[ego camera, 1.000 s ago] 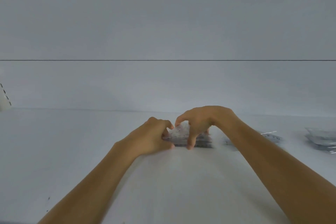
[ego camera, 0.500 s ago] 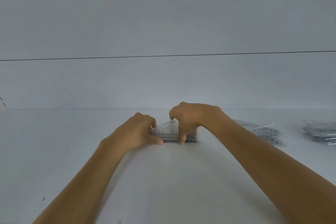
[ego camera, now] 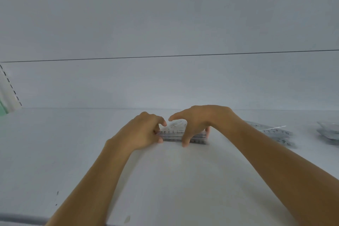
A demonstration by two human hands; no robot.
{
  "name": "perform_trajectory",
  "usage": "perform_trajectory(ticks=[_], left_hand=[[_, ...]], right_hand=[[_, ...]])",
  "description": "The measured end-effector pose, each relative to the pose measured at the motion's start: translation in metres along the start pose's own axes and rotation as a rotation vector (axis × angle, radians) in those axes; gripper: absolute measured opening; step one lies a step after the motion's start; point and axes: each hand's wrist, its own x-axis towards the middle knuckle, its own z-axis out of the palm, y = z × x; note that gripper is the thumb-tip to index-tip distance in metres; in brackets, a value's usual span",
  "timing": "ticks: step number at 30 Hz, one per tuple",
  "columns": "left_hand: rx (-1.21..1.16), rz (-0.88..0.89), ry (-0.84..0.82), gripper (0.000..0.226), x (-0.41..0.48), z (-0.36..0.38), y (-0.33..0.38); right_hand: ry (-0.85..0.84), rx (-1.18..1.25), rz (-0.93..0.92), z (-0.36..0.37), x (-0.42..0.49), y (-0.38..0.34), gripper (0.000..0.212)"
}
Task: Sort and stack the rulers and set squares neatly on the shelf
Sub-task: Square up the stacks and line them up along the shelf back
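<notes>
Both hands clamp the clear ruler stack [ego camera: 174, 134] on the shelf [ego camera: 73, 152]: left hand [ego camera: 145, 132] gripping its left end, right hand [ego camera: 196, 123] pinching the right.

Just the one view here, a wide-angle head cam. It sits above and in front of the ruler stack [ego camera: 172, 134], facing forward and a bit down across the white shelf [ego camera: 183, 180] to the back wall [ego camera: 165, 82] behind the stack. It's close, arm's reach: the left hand [ego camera: 145, 130] and right hand [ego camera: 198, 124] hold the stack near mid-frame. Loose rulers [ego camera: 271, 131] lie right of the stack, and a slotted upright [ego camera: 9, 86] peeks in far left.
</notes>
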Motion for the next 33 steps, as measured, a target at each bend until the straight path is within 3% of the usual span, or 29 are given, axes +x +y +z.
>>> perform_trajectory(ticks=[5,8,16,33], left_hand=[[-0.025,0.036,-0.007,0.047,-0.004,0.002,0.005],[-0.045,0.044,0.001,0.032,-0.003,0.002,0.004],[-0.116,-0.012,0.009,0.048,0.0,0.004,0.004],[-0.099,0.02,0.022,0.025,0.004,0.014,0.001]], right_hand=[[-0.012,0.045,-0.004,0.0,0.0,0.005,0.066],[0.003,0.011,0.0,0.0,0.001,0.006,0.055],[0.016,0.037,-0.035,0.004,0.003,0.007,0.07],[0.071,-0.016,-0.093,0.006,0.008,0.018,0.07]])
